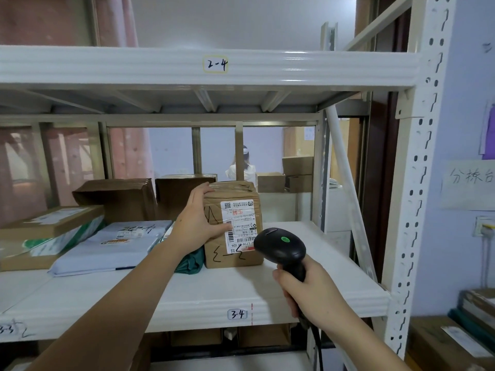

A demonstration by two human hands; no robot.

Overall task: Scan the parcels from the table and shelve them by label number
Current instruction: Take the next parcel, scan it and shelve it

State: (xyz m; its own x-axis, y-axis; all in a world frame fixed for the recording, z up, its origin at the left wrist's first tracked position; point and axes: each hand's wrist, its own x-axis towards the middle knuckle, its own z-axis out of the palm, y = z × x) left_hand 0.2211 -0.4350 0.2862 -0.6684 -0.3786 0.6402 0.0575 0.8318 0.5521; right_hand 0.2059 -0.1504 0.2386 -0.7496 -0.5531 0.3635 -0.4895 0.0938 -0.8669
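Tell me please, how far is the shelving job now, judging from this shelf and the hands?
Done, it seems: several parcels, such as the grey mailer, already lie on the shelf tagged 3-4. In hand: the left hand holds a brown box standing on that shelf, while the right hand grips the scanner close to the box's label. Left: the table is out of view, so any remaining parcels cannot be counted.

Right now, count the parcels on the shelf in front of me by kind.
Brown cardboard boxes: 5
Grey mailer bags: 1
Dark green bags: 1
Green-and-white packs: 1
Total: 8
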